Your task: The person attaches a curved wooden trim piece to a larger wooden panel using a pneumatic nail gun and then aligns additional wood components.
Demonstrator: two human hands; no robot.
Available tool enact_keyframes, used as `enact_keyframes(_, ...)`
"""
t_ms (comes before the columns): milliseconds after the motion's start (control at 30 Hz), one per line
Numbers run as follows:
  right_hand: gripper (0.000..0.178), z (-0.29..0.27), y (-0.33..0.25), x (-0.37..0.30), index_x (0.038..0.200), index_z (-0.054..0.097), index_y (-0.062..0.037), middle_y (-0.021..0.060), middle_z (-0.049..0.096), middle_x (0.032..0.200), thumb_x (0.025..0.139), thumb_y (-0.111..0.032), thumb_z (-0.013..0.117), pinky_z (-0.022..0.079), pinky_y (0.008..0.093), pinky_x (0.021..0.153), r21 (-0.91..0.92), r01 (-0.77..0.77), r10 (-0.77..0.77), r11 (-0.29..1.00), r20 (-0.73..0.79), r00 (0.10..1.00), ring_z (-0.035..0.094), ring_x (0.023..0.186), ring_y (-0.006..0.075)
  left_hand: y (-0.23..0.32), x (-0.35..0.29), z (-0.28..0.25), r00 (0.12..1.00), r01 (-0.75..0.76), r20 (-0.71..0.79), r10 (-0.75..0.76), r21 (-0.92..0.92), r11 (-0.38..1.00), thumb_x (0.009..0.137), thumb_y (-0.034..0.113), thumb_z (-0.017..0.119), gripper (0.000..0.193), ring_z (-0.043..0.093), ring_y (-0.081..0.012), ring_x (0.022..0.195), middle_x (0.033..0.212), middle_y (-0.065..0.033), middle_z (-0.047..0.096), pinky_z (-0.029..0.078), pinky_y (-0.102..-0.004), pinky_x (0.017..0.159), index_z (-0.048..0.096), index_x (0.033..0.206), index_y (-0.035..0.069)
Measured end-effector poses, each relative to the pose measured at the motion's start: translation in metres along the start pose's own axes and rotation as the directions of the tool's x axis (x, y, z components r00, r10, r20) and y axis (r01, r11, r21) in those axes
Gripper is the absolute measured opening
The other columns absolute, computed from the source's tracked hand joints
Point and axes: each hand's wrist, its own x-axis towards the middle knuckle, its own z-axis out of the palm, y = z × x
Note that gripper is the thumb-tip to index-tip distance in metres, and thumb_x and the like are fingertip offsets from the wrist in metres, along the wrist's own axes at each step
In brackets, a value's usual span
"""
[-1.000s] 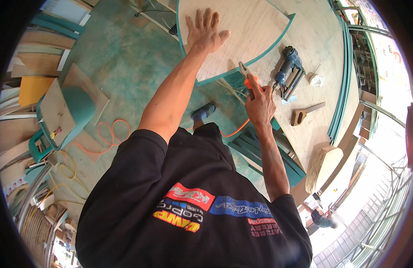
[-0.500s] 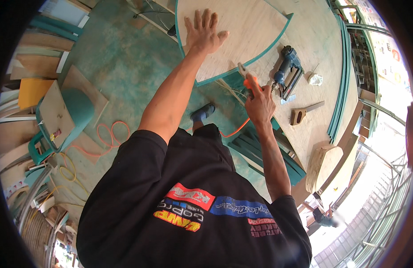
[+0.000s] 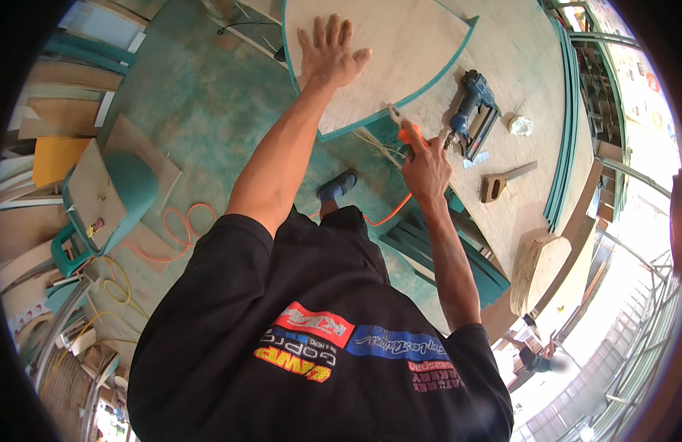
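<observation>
My left hand (image 3: 332, 60) is pressed flat with spread fingers on a thin plywood panel (image 3: 385, 44) that has a curved, green-painted edge strip. In my right hand (image 3: 427, 168) is an orange-handled tool that looks like pliers (image 3: 407, 129), its metal tip at the panel's green edge. The fingers wrap round the handles and partly hide them. Just right of that hand a blue-black nail gun (image 3: 470, 110) lies on the plywood worktable (image 3: 514, 206). A handsaw (image 3: 495, 187) with a wooden handle rests nearer me.
A small white plastic bag (image 3: 520, 125) and long green strips (image 3: 564, 125) lie on the worktable. Green boards (image 3: 429, 254) are stacked beneath its edge. An orange hose (image 3: 180, 221) curls over the floor. At left stands a green chair (image 3: 131, 188). Another person (image 3: 536, 359) is at the far right.
The view has shifted slightly. Both hands keep nearly the same place: the left flat on the panel, the right with the pliers' tip at the green edge.
</observation>
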Motion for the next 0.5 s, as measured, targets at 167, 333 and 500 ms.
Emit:
enact_keyframes(167,0.072,-0.002,0.013,-0.006,0.151,0.051,-0.0397,0.0195,0.061,0.112,0.086,-0.01,0.062,0.055,0.0498,0.081,0.194,-0.124,0.12,0.973,0.031,0.992,0.069,0.094,0.0378,-0.003,-0.002,0.012,0.999,-0.02,-0.047,0.016,-0.089,0.996,0.099,0.072,0.041,0.084,0.018,-0.0406,0.157,0.171,-0.0099,0.024,0.015,-0.0719,0.119,0.035,0.162,0.016)
enact_keyframes(333,0.069,0.038,0.072,-0.056,0.152,0.053,-0.0199,0.01,0.063,0.097,0.086,-0.007,0.066,0.051,0.0349,0.077,0.561,-0.161,0.296,0.812,-0.159,0.942,0.062,0.081,0.0183,0.01,-0.05,-0.017,0.982,-0.18,0.013,0.19,-0.257,0.949,0.092,0.077,0.05,0.098,0.021,-0.0447,0.155,0.169,-0.0155,0.026,0.016,-0.0745,0.117,0.035,0.161,0.008)
enact_keyframes(500,0.071,0.071,0.163,-0.086,0.15,0.052,-0.0093,0.0014,0.061,0.09,0.083,-0.007,0.074,0.048,0.0278,0.071,0.794,-0.284,0.56,0.537,-0.084,0.824,0.052,0.075,0.0103,0.027,-0.08,-0.022,0.989,-0.133,0.023,0.143,-0.242,0.961,0.086,0.08,0.056,0.107,0.022,-0.0442,0.155,0.169,-0.0166,0.026,0.016,-0.0734,0.118,0.035,0.161,0.006)
